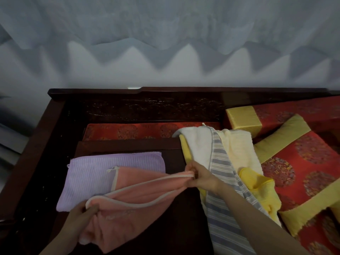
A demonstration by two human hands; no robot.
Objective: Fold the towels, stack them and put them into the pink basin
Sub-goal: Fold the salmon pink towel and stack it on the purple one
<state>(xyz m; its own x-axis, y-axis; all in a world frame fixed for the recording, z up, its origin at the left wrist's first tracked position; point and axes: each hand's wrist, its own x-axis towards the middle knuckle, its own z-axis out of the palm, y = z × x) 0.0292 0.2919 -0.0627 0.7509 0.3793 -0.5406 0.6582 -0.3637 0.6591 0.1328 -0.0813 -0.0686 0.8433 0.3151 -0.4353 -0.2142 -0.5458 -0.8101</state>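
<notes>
Pink terry towel with pale piping [136,196] stretches between both hands above the dark wooden worktop [174,227], partly over a flat lilac ribbed towel [95,173]. Left hand [83,211] pinches its near corner; right hand [200,176] grips its far corner, beside heaped white, striped and yellow towels [230,162].

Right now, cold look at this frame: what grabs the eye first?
The pink towel stretched across the middle, pinched at one end by the left hand and at the other by the right hand. Behind it a folded lilac towel lies flat on the dark wooden table. To the right, a heap of unfolded towels, with the striped towel on top, spills off beside red-and-gold cushions.
</notes>
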